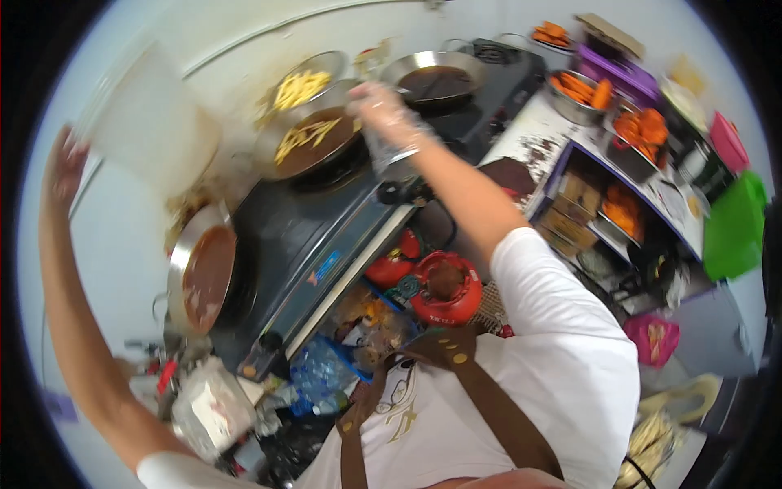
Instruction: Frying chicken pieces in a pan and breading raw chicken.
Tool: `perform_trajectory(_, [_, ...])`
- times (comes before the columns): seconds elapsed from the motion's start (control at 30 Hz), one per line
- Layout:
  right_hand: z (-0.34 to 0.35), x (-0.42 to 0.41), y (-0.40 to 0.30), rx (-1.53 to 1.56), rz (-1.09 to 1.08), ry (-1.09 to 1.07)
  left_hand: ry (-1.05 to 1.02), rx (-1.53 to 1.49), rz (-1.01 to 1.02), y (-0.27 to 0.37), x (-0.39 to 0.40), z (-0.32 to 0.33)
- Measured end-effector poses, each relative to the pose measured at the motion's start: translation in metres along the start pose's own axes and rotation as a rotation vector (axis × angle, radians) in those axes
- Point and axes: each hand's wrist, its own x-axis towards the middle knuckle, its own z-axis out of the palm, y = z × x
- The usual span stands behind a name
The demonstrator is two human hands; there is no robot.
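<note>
A clear plastic glove covers my right hand (388, 116), which is over the right edge of the middle frying pan (269, 168). Blur hides whether its fingers hold anything. Pale potato strips (305, 137) lie in brown oil in that pan. Behind it, a metal strainer or bowl holds more yellow potato strips (300, 88). My left hand (66, 168) is raised at the far left, beside a whitish translucent panel or tub (146, 122); its grip is unclear. Two other pans of dark oil, a back pan (434, 79) and a left pan (211, 278), sit on the black stove (287, 226).
Orange fried pieces fill a steel bowl (577, 110) and a metal tray (641, 165) on the right counter. Red gas cylinders (449, 308) stand below the stove front. Blue plastic bottles (317, 373) and a bagged white container (214, 415) lie at lower left.
</note>
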Motion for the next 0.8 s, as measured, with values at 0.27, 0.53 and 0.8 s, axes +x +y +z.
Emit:
perform_trajectory(0.27, [-0.004,-0.012,-0.015,0.106,-0.039,0.012,-0.160,0.057,0.143,-0.022,0.046,-0.086])
perform_trajectory(0.53, [-0.003,-0.009,-0.010,0.030,-0.051,-0.043,0.091,-0.058,-0.071,-0.031,0.033,-0.042])
perform_trajectory(0.8, [0.003,0.002,0.008,-0.035,-0.176,-0.018,0.210,-0.042,-0.107,0.001,-0.014,0.029])
